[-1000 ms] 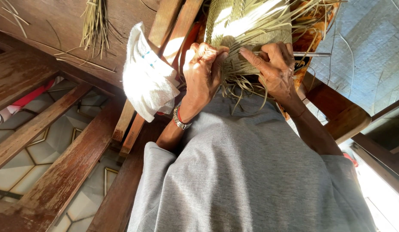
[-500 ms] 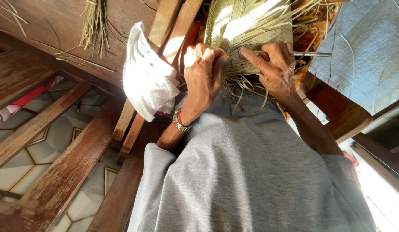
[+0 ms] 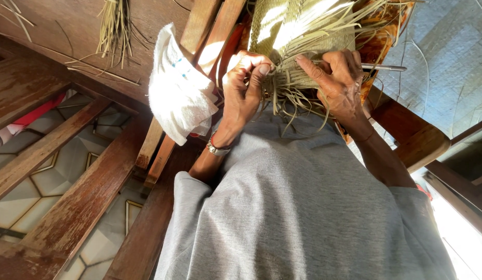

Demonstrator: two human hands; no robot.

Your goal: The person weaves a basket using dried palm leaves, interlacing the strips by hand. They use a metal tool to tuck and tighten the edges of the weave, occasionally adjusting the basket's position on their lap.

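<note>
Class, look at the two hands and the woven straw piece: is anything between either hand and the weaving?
Nothing visible. The left hand pinches loose strands at the edge of the woven straw piece, and the right hand, holding a thin metal tool, presses a finger onto it. The white cloth hangs off to the side.

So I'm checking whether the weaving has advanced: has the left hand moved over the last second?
Barely. The left hand keeps pinching strands at the lower edge of the woven mat, just right of the white cloth; only its fingers shifted slightly.
</note>
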